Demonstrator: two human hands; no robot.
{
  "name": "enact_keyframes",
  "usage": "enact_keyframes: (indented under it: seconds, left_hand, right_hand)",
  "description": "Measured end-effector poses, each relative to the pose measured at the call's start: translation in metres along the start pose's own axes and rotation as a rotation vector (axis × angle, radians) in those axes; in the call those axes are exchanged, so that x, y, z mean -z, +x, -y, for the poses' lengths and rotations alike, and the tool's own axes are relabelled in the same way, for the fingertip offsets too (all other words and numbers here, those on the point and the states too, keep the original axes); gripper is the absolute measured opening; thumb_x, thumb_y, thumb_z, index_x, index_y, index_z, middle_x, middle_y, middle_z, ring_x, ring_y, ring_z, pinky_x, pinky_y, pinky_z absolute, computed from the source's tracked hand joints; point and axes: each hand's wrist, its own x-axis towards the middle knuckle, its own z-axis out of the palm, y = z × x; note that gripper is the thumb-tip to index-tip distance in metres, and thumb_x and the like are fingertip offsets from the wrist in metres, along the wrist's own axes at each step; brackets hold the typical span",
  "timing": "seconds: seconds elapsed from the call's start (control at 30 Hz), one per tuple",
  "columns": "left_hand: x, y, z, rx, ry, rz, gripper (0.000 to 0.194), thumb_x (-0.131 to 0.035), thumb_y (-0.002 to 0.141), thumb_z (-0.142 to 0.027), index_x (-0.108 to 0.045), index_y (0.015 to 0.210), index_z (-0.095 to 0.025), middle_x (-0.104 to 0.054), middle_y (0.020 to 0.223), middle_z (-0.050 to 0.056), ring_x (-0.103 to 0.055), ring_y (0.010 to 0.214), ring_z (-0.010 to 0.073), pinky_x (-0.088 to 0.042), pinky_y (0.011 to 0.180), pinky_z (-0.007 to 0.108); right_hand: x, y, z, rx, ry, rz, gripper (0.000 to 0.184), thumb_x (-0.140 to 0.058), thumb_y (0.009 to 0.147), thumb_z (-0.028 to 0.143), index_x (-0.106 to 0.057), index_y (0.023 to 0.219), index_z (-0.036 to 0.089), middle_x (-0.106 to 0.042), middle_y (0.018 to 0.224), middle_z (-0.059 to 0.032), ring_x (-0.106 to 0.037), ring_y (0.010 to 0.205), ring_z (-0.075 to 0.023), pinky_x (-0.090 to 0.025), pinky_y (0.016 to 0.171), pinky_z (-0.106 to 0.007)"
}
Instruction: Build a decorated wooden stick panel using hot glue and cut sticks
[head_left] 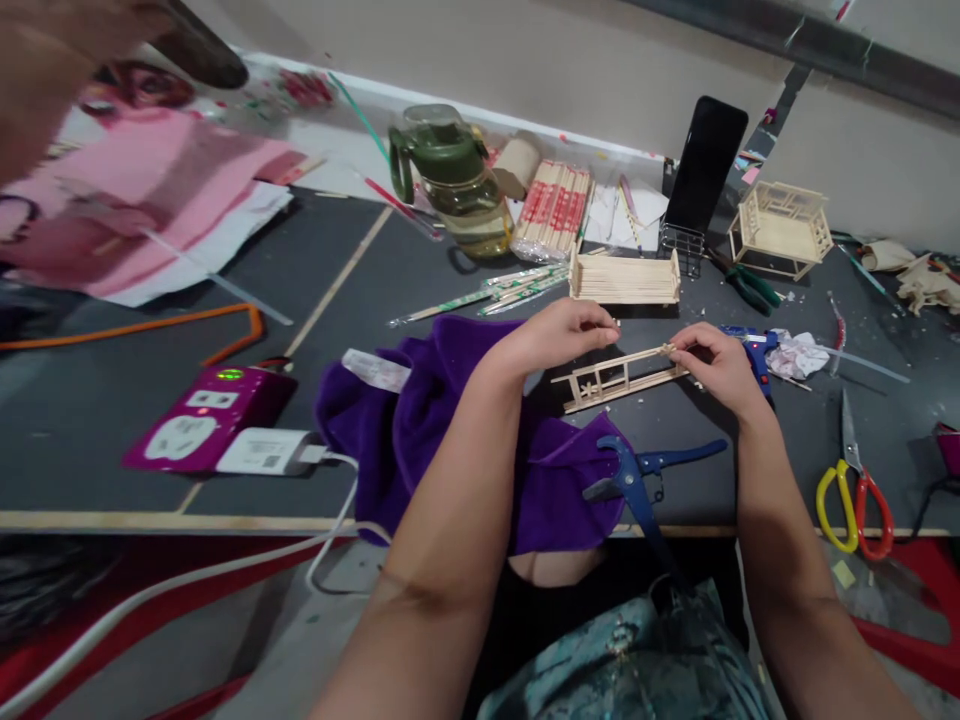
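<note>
Right grip [712,362]: thumb and fingers clamped on the far-right end of a stick frame [622,389], which lies low over the dark surface [322,235], between my two grips. Left grip [566,335]: held just above the frame's other half, fingers curled; cannot tell whether the tips meet or pinch anything. Just right of my right grip, a blue glue gun [760,350], then crumpled paper [796,355]. Beyond both grips, a stick rack [626,280]; farther and to the right, a small stick model [784,225]. Nearer me than the grips, a blue cutter [628,480] lies partly on purple cloth [420,400], which spreads under my left forearm.
</note>
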Motion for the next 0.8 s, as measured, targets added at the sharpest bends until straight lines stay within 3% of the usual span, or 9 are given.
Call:
enact_keyframes:
  seconds: [0.13, 0.27, 0.37, 0.57, 0.8]
  left_hand:
    - [-0.005, 0.002, -0.004, -0.011, 0.085, 0.166, 0.029, -0.068, 0.086, -0.042, -0.082, 0.088, -0.018, -0.079, 0.088, 0.007, -0.069, 0.081, 0.0196, -0.051, 0.074, 0.029]
    - [-0.007, 0.003, -0.003, 0.021, 0.059, 0.210, 0.025, -0.070, 0.083, -0.040, -0.082, 0.089, -0.019, -0.078, 0.081, 0.003, -0.064, 0.072, 0.0164, -0.048, 0.068, 0.026]
    - [-0.008, 0.004, 0.001, 0.050, 0.046, 0.236, 0.023, -0.072, 0.080, -0.040, -0.081, 0.087, -0.020, -0.073, 0.072, 0.000, -0.058, 0.065, 0.0147, -0.044, 0.063, 0.025]
    - [-0.012, 0.008, 0.008, 0.083, 0.031, 0.123, 0.019, -0.069, 0.079, -0.036, -0.077, 0.080, -0.019, -0.069, 0.069, 0.000, -0.056, 0.064, 0.0148, -0.043, 0.063, 0.026]
    - [-0.015, 0.007, 0.007, 0.088, 0.020, 0.089, 0.026, -0.069, 0.081, -0.043, -0.076, 0.082, -0.018, -0.066, 0.068, 0.000, -0.051, 0.062, 0.0139, -0.040, 0.059, 0.025]
  right_hand:
    - [-0.002, 0.000, -0.003, 0.012, -0.020, -0.009, 0.010, -0.072, 0.091, 0.032, -0.072, 0.084, 0.025, -0.075, 0.096, -0.0046, -0.069, 0.092, -0.0221, -0.053, 0.083, -0.037]
    - [-0.002, 0.000, 0.003, 0.013, -0.126, -0.038, 0.006, -0.071, 0.092, 0.026, -0.071, 0.086, 0.025, -0.074, 0.114, -0.0073, -0.068, 0.109, -0.0253, -0.053, 0.094, -0.042]
    - [-0.002, -0.002, 0.015, 0.063, -0.208, -0.038, 0.009, -0.067, 0.095, 0.023, -0.070, 0.087, 0.026, -0.073, 0.110, -0.0070, -0.066, 0.112, -0.0265, -0.050, 0.100, -0.043]
    - [-0.018, -0.007, 0.033, -0.032, -0.294, 0.234, 0.016, -0.057, 0.102, 0.021, -0.068, 0.091, 0.024, -0.073, 0.102, -0.0064, -0.067, 0.097, -0.0233, -0.048, 0.087, -0.035]
    - [-0.041, -0.003, 0.033, -0.201, -0.491, 0.303, 0.019, -0.055, 0.106, 0.024, -0.073, 0.103, 0.021, -0.077, 0.115, -0.0105, -0.070, 0.106, -0.0276, -0.047, 0.084, -0.036]
